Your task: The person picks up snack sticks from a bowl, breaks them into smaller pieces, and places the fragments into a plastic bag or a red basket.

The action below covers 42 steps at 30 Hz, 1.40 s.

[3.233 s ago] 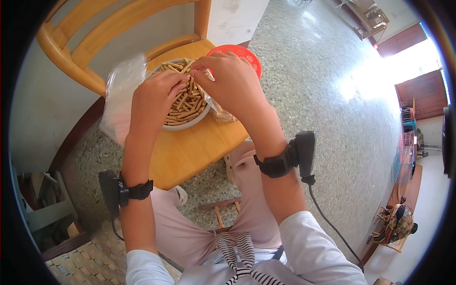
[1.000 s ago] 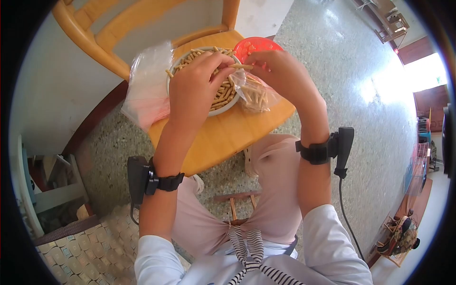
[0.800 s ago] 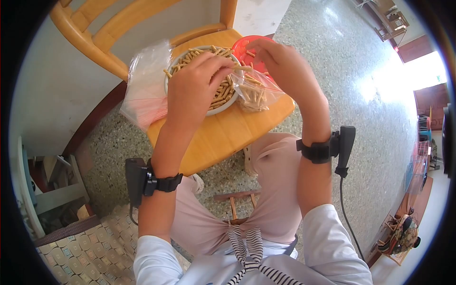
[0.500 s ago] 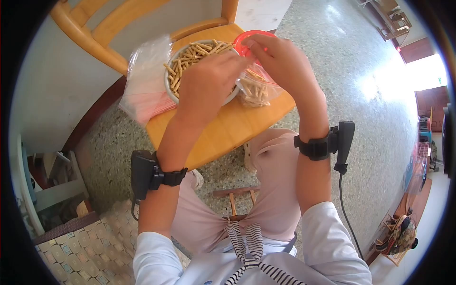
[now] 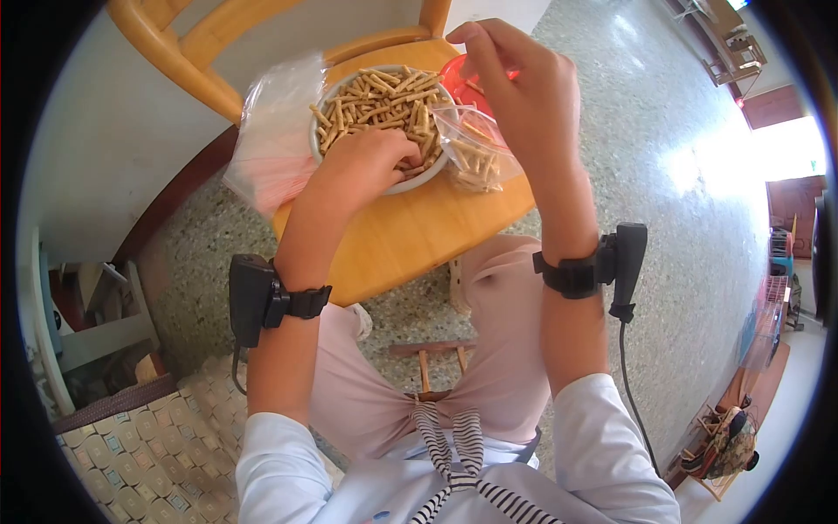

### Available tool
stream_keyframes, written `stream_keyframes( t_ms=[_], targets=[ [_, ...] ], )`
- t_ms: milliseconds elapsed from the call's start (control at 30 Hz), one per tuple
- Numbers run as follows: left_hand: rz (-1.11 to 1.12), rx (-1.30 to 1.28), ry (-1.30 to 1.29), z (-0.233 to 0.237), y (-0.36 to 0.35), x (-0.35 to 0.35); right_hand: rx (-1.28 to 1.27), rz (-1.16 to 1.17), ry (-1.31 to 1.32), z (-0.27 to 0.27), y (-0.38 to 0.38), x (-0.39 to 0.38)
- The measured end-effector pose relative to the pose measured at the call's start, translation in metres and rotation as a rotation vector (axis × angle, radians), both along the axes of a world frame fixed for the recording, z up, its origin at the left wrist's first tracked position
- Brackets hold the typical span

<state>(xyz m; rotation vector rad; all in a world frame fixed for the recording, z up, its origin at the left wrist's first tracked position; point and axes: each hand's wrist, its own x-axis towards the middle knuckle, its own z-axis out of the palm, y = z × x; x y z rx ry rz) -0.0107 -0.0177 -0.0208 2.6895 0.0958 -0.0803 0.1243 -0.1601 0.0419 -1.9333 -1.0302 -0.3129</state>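
Observation:
A round pale bowl [image 5: 316, 131] heaped with short tan sticks [image 5: 375, 100] sits on a wooden chair seat. My left hand [image 5: 371, 164] reaches over its near rim, fingers curled down among the sticks; their tips are hidden. Raised above a red dish [image 5: 456, 77] is my right hand [image 5: 528, 83], fingers bent and thumb near the forefinger; anything between them is too hidden to tell. A clear zip bag [image 5: 476, 157] partly filled with sticks leans against the bowl's right side, below my right hand. Several flat clear bags [image 5: 275, 131] lie left of the bowl.
The wooden chair [image 5: 397, 249] stands in front of my knees, its backrest [image 5: 201, 52] at the far left. Cabled black devices are strapped to both wrists. A patterned cushioned seat [image 5: 157, 454] is at lower left. Shelves and goods line the far right wall.
My hands have come apart from over the red dish. The left has moved down and left into the sticks; the right has risen, uncovering more of the zip bag.

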Motion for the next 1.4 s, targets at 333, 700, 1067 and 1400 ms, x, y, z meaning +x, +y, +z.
stream_keyframes(
  t_ms=[333,700,1067,1400],
  targets=[
    [0.044,0.012,-0.068,0.001,0.003,0.0,0.077,0.011,0.006,0.0,0.004,-0.009],
    [0.102,0.031,-0.321,0.012,0.007,-0.004,-0.021,0.045,0.064,-0.01,0.008,-0.01],
    [0.447,-0.45,-0.399,0.038,0.011,-0.006,-0.086,0.433,0.087,-0.023,0.019,-0.002],
    [0.338,-0.475,-0.532,0.046,0.022,0.003,0.042,0.511,-0.036,-0.02,0.028,0.0]
  ],
)
